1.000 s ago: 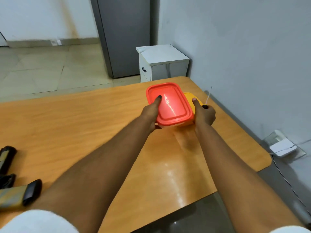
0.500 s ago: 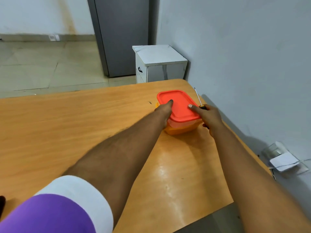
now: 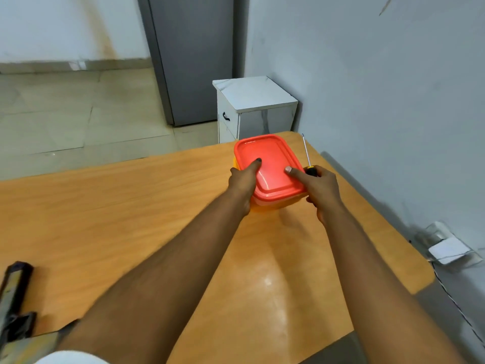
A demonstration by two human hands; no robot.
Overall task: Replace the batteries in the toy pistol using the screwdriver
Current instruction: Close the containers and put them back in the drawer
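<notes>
An orange plastic container with a red lid (image 3: 270,164) stands near the far right corner of the wooden table (image 3: 131,206). My left hand (image 3: 242,179) grips its left side, thumb lying on the lid. My right hand (image 3: 319,189) holds the right side with its thumb on the lid, and its fingers are curled round the black and yellow handle of a screwdriver (image 3: 306,155) whose thin metal shaft points up and away. The dark and camouflage toy pistol (image 3: 14,306) lies at the table's near left edge, partly cut off by the frame.
A white bedside cabinet (image 3: 253,109) stands on the floor just beyond the table's far edge, with a grey door behind it. The grey wall runs close along the table's right side. A white plug box with cable (image 3: 446,249) lies on the floor at right.
The container sits at the far right corner with both hands still on it. The view has swung back left and down, bringing the toy pistol into sight at lower left.
</notes>
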